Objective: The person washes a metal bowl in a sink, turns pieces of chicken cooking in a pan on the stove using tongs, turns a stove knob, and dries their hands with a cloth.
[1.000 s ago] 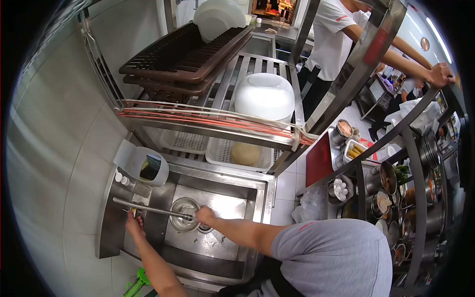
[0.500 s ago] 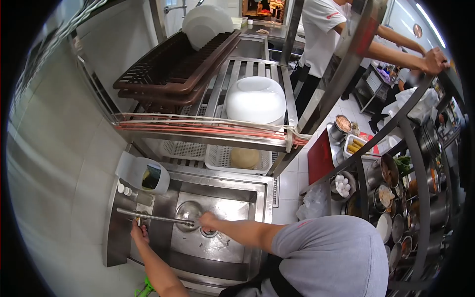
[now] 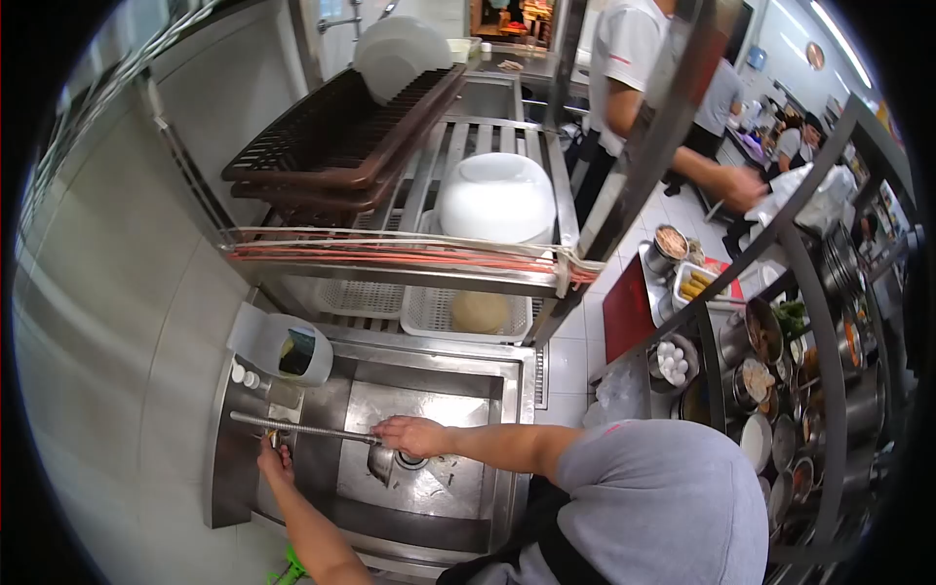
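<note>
Rinsing, I judge: my right hand (image 3: 411,437), fingers outstretched, is by the right end of the spout (image 3: 310,429), the metal bowl (image 3: 378,466) tilted just nearer in the sink (image 3: 458,395); my left hand (image 3: 277,456) (grip: I cannot tell) is left; next calls for steadying the bowl

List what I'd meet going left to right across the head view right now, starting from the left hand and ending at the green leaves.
Left hand → right hand → tan ball → red panel → eggs → green leaves.
</note>
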A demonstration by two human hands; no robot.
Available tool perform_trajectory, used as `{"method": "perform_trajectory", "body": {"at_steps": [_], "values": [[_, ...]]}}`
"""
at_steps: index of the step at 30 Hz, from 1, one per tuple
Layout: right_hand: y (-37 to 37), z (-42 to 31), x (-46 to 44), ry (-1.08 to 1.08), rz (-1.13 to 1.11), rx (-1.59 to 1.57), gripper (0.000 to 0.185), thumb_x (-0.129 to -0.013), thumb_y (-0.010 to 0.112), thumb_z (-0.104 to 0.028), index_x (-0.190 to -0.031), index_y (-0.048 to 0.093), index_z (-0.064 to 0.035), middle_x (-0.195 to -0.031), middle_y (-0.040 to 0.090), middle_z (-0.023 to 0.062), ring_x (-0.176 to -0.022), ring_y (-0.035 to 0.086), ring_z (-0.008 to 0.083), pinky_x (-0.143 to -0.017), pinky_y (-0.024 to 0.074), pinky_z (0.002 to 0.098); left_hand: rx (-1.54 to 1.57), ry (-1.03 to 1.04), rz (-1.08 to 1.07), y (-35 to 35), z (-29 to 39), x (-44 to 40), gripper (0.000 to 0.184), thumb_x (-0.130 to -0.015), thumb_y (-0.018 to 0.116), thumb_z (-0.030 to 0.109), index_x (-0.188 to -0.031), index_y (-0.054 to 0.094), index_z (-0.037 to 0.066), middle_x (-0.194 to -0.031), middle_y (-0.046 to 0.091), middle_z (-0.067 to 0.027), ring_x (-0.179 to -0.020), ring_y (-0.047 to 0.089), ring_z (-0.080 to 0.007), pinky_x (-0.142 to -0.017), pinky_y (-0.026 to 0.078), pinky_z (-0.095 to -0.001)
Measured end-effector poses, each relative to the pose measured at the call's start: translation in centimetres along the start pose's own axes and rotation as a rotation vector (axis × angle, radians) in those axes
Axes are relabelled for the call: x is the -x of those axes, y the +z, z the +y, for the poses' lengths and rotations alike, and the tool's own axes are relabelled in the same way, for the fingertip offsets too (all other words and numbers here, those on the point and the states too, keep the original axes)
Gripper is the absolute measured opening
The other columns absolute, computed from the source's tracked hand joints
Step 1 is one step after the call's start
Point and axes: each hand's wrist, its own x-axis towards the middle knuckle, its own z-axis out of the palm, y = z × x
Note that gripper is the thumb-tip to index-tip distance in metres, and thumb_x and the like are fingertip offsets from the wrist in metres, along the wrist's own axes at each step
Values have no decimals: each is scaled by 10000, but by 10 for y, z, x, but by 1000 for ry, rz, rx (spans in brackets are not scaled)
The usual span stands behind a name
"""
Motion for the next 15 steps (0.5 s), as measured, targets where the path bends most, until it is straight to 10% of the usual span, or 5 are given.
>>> {"method": "perform_trajectory", "body": {"at_steps": [9, 15], "values": [[13, 1, 6, 38, -203, 149, 512, -792, 596, -147, -1299, 526, -137, -1285, 544, 140, -1196, 520, 310, -1012, 424, 364, 67, 85, 34, 12, 0, 0, 217, -972, 523, 291, -983, 556, 77, -733, 560, -28, -521, 506, -87, -417, 398, -204], [7, -8, -14, -2, -142, 126, 358, -811, 549, -169, -1156, 562, -77, -1003, 648, 131, -931, 637, 297, -722, 538, 399, -24, 505, -13, 7, -24, 0, 177, -972, 537, 236, -992, 523, 61, -838, 543, -24, -599, 521, -106, -544, 451, -234]]}}
